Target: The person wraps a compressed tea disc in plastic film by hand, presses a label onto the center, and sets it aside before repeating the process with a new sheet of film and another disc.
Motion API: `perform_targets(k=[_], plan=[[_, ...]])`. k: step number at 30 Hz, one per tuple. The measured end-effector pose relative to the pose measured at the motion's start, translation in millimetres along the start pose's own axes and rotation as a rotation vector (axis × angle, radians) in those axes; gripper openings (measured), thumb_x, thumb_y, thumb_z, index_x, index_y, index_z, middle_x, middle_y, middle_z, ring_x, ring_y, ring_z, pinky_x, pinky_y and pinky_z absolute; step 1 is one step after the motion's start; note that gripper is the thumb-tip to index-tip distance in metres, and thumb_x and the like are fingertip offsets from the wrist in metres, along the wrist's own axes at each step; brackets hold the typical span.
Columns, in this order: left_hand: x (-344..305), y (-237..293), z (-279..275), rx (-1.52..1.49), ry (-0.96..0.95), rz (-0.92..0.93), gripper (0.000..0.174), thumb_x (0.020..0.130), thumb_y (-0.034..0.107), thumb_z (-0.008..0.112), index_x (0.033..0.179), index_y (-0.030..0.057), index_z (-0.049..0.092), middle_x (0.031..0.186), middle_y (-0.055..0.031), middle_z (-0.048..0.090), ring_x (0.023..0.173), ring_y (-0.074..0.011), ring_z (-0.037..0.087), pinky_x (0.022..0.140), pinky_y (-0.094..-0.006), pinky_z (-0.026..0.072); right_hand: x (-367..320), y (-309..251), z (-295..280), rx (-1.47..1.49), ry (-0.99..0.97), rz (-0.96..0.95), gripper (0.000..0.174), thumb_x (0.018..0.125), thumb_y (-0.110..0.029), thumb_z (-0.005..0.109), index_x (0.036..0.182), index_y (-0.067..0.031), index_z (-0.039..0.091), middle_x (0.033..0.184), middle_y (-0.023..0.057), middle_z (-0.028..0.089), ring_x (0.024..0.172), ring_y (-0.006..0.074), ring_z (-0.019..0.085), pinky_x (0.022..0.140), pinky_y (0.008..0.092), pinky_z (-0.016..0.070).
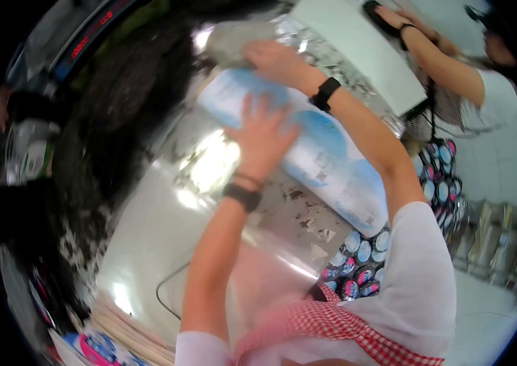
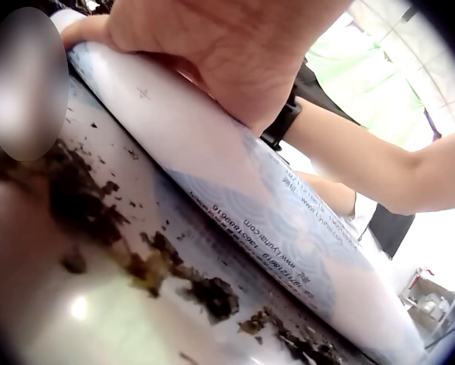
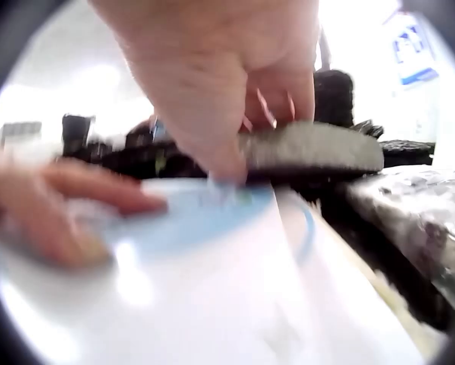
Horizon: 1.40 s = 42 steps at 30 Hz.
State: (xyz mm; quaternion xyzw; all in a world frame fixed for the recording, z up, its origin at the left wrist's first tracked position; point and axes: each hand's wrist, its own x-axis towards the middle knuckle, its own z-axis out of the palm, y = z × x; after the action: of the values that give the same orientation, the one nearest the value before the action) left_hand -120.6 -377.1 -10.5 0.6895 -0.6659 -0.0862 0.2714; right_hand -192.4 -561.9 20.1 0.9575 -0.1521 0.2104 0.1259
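A long white plastic pack with blue print (image 1: 325, 155) lies slanting across a shiny work surface (image 1: 149, 244). My left hand (image 1: 264, 137) rests on it with fingers spread; in the left wrist view, the same hand (image 2: 212, 61) lies over the pack's upper side. Past the pack's far end, my right hand (image 1: 280, 64) grips the near edge of a flat grey slab (image 1: 231, 46). In the right wrist view, the thumb is in front of the slab (image 3: 319, 148) and the fingers reach behind it. The slab's material cannot be made out.
Dark flakes (image 2: 212, 296) are scattered along the pack. Heaped dark material (image 1: 130, 91) lies on the left. A silvery plastic wrapping (image 3: 417, 213) is at the far end. Another person (image 1: 447, 67) sits by a white table (image 1: 362, 55). Round-topped tubs (image 1: 362, 256) stand below on the right.
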Motion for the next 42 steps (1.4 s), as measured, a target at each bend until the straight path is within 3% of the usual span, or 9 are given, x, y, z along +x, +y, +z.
perform_targets(k=[2, 5, 7, 11, 17, 21, 25, 30, 42], plan=[[0, -3, 4, 0.005, 0.018, 0.024, 0.046, 0.079, 0.052, 0.064, 0.12, 0.0317, 0.063, 0.146, -0.0024, 0.042, 0.14, -0.0336, 0.025, 0.083, -0.0816, 0.0234, -8, 14, -46, 0.577, -0.353, 0.386, 0.05, 0.09, -0.042, 0.06, 0.122, -0.0042, 0.056, 0.122, 0.0122, 0.061, 0.111, 0.0276, 0.059, 0.091, 0.0364, 0.0472], [-1, -3, 5, 0.023, -0.004, 0.035, 0.045, 0.081, 0.051, 0.063, 0.122, 0.0313, 0.063, 0.147, -0.0033, 0.04, 0.14, -0.0351, 0.024, 0.084, -0.0819, 0.0216, -71, 118, -49, 0.13, 0.086, 0.501, 0.059, 0.087, -0.049, 0.061, 0.126, -0.004, 0.055, 0.125, 0.0182, 0.059, 0.112, 0.0309, 0.058, 0.094, 0.0402, 0.0453], [-2, -2, 6, 0.028, -0.011, 0.033, 0.045, 0.082, 0.05, 0.063, 0.122, 0.0309, 0.063, 0.148, -0.0037, 0.039, 0.139, -0.0357, 0.024, 0.084, -0.0816, 0.0208, -127, 168, -89, -0.326, -0.158, 0.714, 0.084, 0.069, -0.068, 0.067, 0.112, 0.004, 0.058, 0.12, 0.0215, 0.06, 0.111, 0.0331, 0.059, 0.092, 0.0429, 0.0469], [0, -2, 3, 0.056, -0.008, 0.035, 0.043, 0.083, 0.049, 0.062, 0.122, 0.0303, 0.063, 0.148, -0.0041, 0.04, 0.139, -0.0358, 0.024, 0.085, -0.0804, 0.0208, -230, 227, -118, 0.025, -0.557, 1.147, 0.114, 0.058, -0.074, 0.072, 0.128, 0.013, 0.046, 0.128, 0.0334, 0.05, 0.123, 0.0378, 0.05, 0.101, 0.0416, 0.0407], [-2, -3, 5, 0.079, -0.016, 0.043, 0.045, 0.082, 0.05, 0.062, 0.123, 0.0309, 0.062, 0.147, -0.0041, 0.04, 0.139, -0.0348, 0.024, 0.088, -0.0798, 0.022, -196, 144, -163, 0.122, -0.701, 0.74, 0.077, 0.079, -0.042, 0.068, 0.135, 0.0028, 0.043, 0.129, 0.0256, 0.052, 0.116, 0.039, 0.051, 0.1, 0.0401, 0.0397], [-1, -3, 6, 0.108, -0.008, 0.072, 0.046, 0.081, 0.05, 0.063, 0.123, 0.0312, 0.06, 0.146, -0.0056, 0.041, 0.138, -0.0345, 0.027, 0.089, -0.0796, 0.0228, -190, 16, -137, 0.103, -0.895, 0.824, 0.102, 0.088, -0.069, 0.038, 0.146, 0.0092, 0.01, 0.153, 0.0321, 0.004, 0.143, 0.0456, 0.007, 0.111, 0.0587, 0.0174], [4, 1, -7, 0.248, -0.114, 0.093, 0.047, 0.084, 0.051, 0.061, 0.127, 0.0307, 0.058, 0.145, -0.0057, 0.042, 0.138, -0.0316, 0.028, 0.091, -0.075, 0.0216, -195, -12, -116, 0.017, -0.877, 0.792, 0.101, 0.087, -0.069, 0.038, 0.147, 0.0074, 0.01, 0.153, 0.0313, 0.001, 0.143, 0.046, 0.001, 0.109, 0.0633, 0.0143], [76, -20, -12, 0.191, -0.038, 0.104, 0.063, 0.079, 0.056, 0.066, 0.135, 0.0325, 0.05, 0.144, -0.0183, 0.037, 0.138, -0.0378, 0.026, 0.098, -0.0735, 0.0182, -190, 0, -92, -0.15, -0.453, 0.644, 0.067, 0.089, -0.054, 0.05, 0.126, 0.0018, 0.05, 0.103, 0.0206, 0.046, 0.096, 0.0331, 0.044, 0.078, 0.0461, 0.0361], [139, -65, 4, -0.077, 0.031, -0.219, 0.1, 0.053, 0.068, 0.079, 0.14, 0.0349, 0.043, 0.149, -0.0331, 0.01, 0.131, -0.0563, 0.029, 0.106, -0.0524, 0.0339, -176, 25, -49, -0.224, -0.191, 0.479, 0.073, 0.083, -0.062, 0.055, 0.137, -0.0124, 0.047, 0.123, 0.0219, 0.045, 0.114, 0.0395, 0.039, 0.099, 0.053, 0.0302]])
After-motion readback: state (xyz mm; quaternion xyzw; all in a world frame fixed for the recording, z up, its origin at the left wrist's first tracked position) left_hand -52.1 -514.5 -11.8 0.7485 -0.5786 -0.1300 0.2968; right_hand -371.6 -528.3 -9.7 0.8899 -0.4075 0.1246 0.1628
